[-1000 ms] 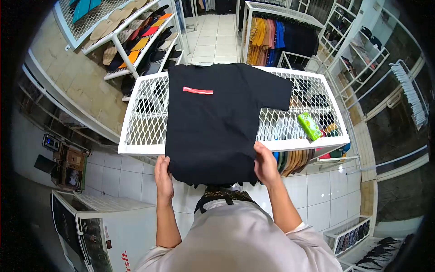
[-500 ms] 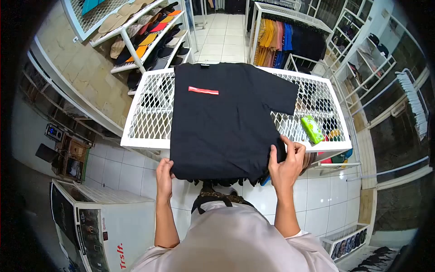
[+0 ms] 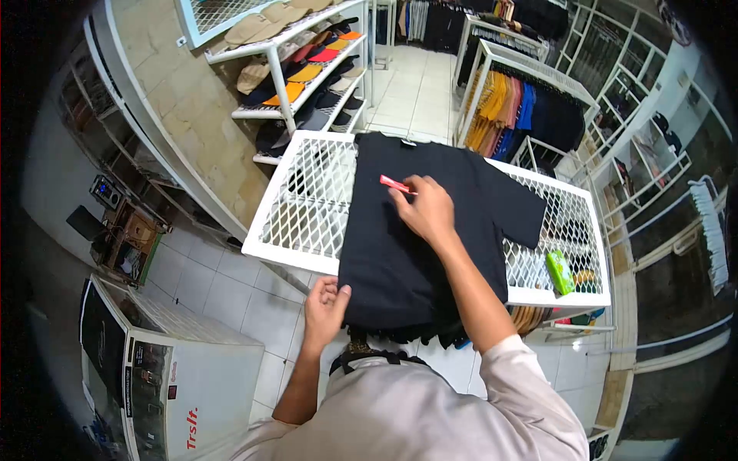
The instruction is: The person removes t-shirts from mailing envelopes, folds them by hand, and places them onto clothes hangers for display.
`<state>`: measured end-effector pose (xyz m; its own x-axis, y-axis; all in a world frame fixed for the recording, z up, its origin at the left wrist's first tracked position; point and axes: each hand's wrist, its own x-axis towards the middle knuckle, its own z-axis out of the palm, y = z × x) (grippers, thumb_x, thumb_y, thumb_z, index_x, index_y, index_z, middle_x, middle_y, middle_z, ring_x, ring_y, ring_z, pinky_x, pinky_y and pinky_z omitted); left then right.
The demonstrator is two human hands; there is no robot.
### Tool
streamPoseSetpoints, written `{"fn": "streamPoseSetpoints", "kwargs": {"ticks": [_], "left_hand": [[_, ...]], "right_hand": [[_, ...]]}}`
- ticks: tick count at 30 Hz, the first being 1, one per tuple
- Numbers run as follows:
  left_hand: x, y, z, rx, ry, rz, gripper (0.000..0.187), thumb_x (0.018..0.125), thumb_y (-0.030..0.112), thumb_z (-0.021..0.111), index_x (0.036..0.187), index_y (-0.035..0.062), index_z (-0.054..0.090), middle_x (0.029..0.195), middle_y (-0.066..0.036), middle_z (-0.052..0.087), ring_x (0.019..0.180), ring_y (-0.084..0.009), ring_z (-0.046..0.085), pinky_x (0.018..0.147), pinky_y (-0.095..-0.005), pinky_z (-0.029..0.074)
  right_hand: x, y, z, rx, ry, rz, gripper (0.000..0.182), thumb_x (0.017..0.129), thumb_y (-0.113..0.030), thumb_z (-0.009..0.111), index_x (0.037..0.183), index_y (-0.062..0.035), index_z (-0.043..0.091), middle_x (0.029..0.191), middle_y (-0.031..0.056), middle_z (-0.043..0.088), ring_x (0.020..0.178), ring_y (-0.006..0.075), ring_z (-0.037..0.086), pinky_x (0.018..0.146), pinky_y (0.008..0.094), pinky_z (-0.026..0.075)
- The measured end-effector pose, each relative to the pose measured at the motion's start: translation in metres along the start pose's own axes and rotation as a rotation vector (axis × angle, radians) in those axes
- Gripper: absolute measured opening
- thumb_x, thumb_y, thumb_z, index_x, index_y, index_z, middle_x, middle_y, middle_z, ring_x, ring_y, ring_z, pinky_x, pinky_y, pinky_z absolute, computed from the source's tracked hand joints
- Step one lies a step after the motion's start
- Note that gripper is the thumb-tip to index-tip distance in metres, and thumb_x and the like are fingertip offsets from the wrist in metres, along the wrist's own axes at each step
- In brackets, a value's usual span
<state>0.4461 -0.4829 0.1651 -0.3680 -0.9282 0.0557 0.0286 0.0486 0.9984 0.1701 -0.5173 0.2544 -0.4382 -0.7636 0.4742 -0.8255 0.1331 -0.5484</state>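
A black T-shirt (image 3: 430, 253) lies spread on a white mesh-topped table, with one sleeve out to the right. On its chest is a red strip (image 3: 393, 184), its right end covered by my right hand (image 3: 427, 209). The thumb and forefinger of that hand rest apart on the shirt at the strip, the other fingers bent. At the shirt's lower left edge is my left hand (image 3: 326, 311), fingers loosely curled and thumb apart, touching or very near the fabric. Neither hand visibly grips anything.
The mesh table (image 3: 307, 207) carries a green packet (image 3: 560, 272) at its right end. Beyond it on the left is a cap rack (image 3: 307, 84); a rail of hanging shirts (image 3: 500, 100) stands at the back. A white cabinet (image 3: 215, 384) is at lower left.
My right hand has left the shirt's lower right edge and moved up to the red strip. My left hand stays by the lower left edge, its grip loosened. The camera view has shifted.
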Motion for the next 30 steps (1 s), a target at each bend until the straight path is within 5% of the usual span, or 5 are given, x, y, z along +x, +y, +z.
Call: {"fn": "streamPoseSetpoints", "kwargs": {"ticks": [9,18,21,23,30], "left_hand": [[0.003,0.024,-0.006,0.336,-0.104,0.051,0.032,0.089,0.010,0.076,0.113,-0.0033,0.060,0.076,-0.002,0.058,0.067,-0.0057,0.054,0.056,-0.0208,0.046],[0.011,0.078,0.021,0.290,-0.536,0.143,0.034,0.088,0.008,0.077,0.119,-0.0014,0.065,0.076,-0.001,0.058,0.061,-0.0033,0.049,0.055,-0.0198,0.044],[0.024,0.089,0.043,0.254,-0.795,0.085,0.038,0.089,0.014,0.077,0.123,0.0014,0.065,0.082,-0.005,0.065,0.066,-0.0094,0.059,0.062,-0.0242,0.050],[0.040,0.097,0.052,0.429,-0.857,0.452,0.040,0.090,0.021,0.077,0.125,0.0044,0.067,0.095,-0.011,0.070,0.081,-0.0200,0.069,0.074,-0.0316,0.055],[0.227,0.064,0.130,0.636,-0.375,0.695,0.024,0.097,0.023,0.059,0.104,0.0033,0.069,0.100,-0.018,0.067,0.098,-0.0388,0.062,0.088,-0.0471,0.049]], "right_hand": [[0.132,-0.002,0.144,-0.420,-0.109,0.128,0.047,0.085,-0.044,0.071,0.107,-0.0029,0.068,0.100,0.0198,0.070,0.094,0.0355,0.070,0.076,0.0465,0.058],[0.148,0.101,0.040,0.288,0.120,0.517,0.060,0.087,-0.044,0.065,0.119,0.0056,0.068,0.115,0.0312,0.068,0.112,0.0429,0.066,0.098,0.0425,0.049],[0.108,0.141,-0.012,0.043,0.099,0.644,0.055,0.090,-0.043,0.063,0.123,0.0011,0.066,0.121,0.0273,0.067,0.115,0.0409,0.064,0.099,0.0448,0.049],[0.076,0.140,-0.030,-0.136,0.159,0.689,0.053,0.092,-0.042,0.061,0.125,-0.0011,0.066,0.123,0.0257,0.066,0.116,0.0410,0.063,0.099,0.0474,0.049],[0.021,0.152,-0.012,-0.402,0.149,0.494,0.031,0.095,-0.030,0.060,0.116,-0.0078,0.069,0.117,0.0173,0.064,0.112,0.0375,0.057,0.095,0.0517,0.046]]}}
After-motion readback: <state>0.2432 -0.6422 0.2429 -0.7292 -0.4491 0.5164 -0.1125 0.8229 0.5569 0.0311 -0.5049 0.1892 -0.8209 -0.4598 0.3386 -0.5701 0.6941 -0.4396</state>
